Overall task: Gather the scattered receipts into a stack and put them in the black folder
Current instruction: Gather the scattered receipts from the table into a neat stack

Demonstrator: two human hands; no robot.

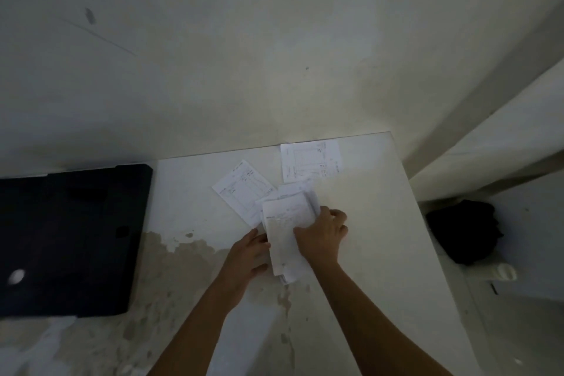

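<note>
A small stack of white receipts [285, 229] lies near the middle of the white table [381, 223]. My left hand [248, 253] holds the stack's left edge and my right hand [322, 233] grips its right side, fingers curled over the top sheets. Two loose receipts lie flat beyond the stack: one [244, 189] tilted just to its upper left, another [309, 160] near the table's far edge. The black folder [70, 238] lies closed at the table's left end, well apart from both hands.
A plain wall rises right behind the table. A dark bundle [467, 230] sits on a lower surface to the right, with a white object [505, 272] beside it. Brownish worn patches [183, 256] mark the tabletop in front of the folder.
</note>
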